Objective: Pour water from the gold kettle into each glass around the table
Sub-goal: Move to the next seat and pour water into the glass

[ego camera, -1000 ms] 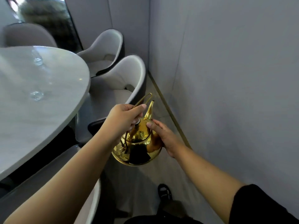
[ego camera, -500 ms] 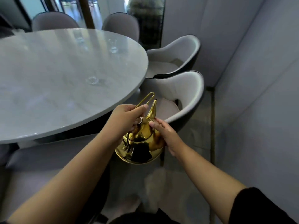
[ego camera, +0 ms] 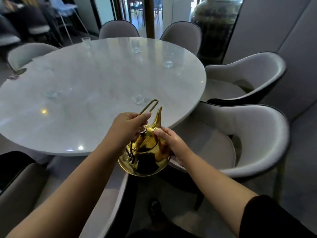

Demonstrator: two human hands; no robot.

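Between the two hands, in the air just off the near edge of the table (ego camera: 85, 109), the gold kettle (ego camera: 145, 158) is held upright. Its round body is polished like a mirror, so that dark shapes and the fingers of both hands are reflected in it. A short curved spout (ego camera: 158, 117) is pointed up and away from the person. A thin wire loop handle (ego camera: 145, 108) reaches forward above the lid, whose small knob (ego camera: 143, 130) is seen just under the left hand (ego camera: 128, 126).

The handle is gripped by the left hand, with fingers curled round it and the thumb laid along its top. The right hand (ego camera: 173, 145) is laid against the kettle's right shoulder with fingers nearly straight, the fingertips touching near the base of the spout.

Just beyond the left hand's fingertips a glass (ego camera: 138, 99) stands on the table, and further glasses (ego camera: 168, 62) are set well beyond both hands. A grey chair (ego camera: 253, 140) is placed to the right of the right hand.
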